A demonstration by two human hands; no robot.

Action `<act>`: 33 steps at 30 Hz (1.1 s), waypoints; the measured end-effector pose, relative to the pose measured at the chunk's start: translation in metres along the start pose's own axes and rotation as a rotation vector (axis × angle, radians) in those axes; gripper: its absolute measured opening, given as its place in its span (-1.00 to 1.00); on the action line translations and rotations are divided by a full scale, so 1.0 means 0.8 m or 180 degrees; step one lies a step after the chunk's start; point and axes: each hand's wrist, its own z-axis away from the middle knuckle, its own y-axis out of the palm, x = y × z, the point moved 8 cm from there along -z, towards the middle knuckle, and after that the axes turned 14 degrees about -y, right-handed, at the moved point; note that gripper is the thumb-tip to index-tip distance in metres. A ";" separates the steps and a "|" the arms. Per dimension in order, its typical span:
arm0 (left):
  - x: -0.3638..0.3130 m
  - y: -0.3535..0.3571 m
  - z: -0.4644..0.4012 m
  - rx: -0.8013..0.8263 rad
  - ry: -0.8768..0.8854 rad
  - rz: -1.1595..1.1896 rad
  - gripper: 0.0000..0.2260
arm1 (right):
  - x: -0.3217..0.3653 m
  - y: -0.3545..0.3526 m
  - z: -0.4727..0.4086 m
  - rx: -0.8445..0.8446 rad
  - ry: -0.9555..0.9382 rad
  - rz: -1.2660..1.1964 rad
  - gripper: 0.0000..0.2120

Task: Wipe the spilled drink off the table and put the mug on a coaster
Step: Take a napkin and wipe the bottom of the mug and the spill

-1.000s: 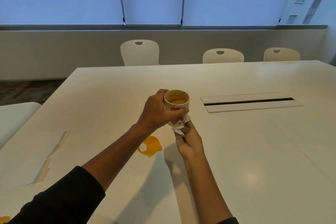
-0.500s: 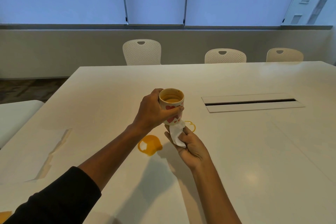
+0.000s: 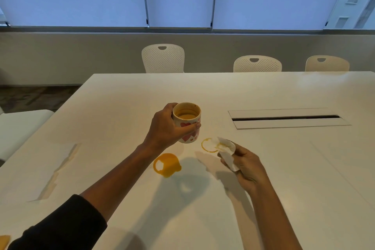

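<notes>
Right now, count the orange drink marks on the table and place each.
2 plainly: a puddle below the held mug, and a ring stain beside the tissue. An orange patch at the bottom-left edge may be another.

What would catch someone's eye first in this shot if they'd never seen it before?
Probably the orange puddle on the white table, just nearer the camera than the heart-patterned mug that the left hand holds above the table. Right of the mug, an orange ring stain lies partly under the tissue gripped by the right hand.
</notes>
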 end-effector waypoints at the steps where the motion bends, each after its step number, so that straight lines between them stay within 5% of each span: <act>1: 0.002 0.001 -0.001 -0.0007 -0.0009 -0.0006 -0.20 | 0.004 -0.010 -0.008 -0.0087 -0.0098 0.0153 -0.53; 9: 0.008 0.001 -0.007 -0.0124 -0.0040 0.0011 -0.23 | 0.029 -0.051 -0.103 -0.0307 -0.0554 0.1527 -0.76; 15: 0.012 0.001 -0.011 -0.0245 -0.0103 -0.0015 -0.24 | 0.017 0.003 -0.178 0.1028 -0.1754 0.3621 -0.63; 18: 0.014 0.001 -0.013 -0.0314 -0.0123 -0.0044 -0.25 | -0.024 0.026 -0.190 0.1878 -0.1546 0.3893 -0.84; 33: 0.028 0.009 -0.019 -0.0374 -0.0202 -0.0027 -0.29 | -0.066 0.049 -0.180 0.3153 -0.1700 0.3990 -0.57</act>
